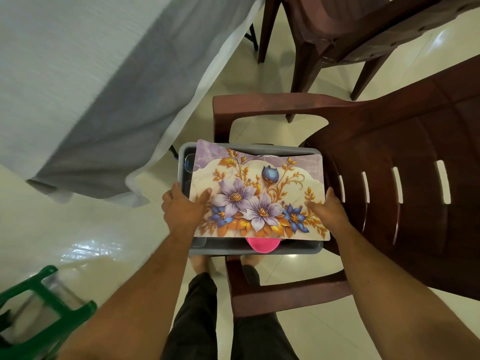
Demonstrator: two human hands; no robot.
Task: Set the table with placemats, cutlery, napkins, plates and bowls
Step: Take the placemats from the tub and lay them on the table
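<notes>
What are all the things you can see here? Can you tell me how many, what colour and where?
placemat: one, floral purple, blue and gold, lying on top of the grey tub
tub: one, grey, on the seat of the nearest chair
pink thing: one, pink, round, in the tub, peeking out under the placemat's near edge
brown chairs: two, dark brown plastic, right side
tablecloth: one, white-grey, draped over the table, upper left
green stool: one, green, lower left, partly seen
left hand: one, holding the placemat's left edge
right hand: one, holding the placemat's right edge
</notes>
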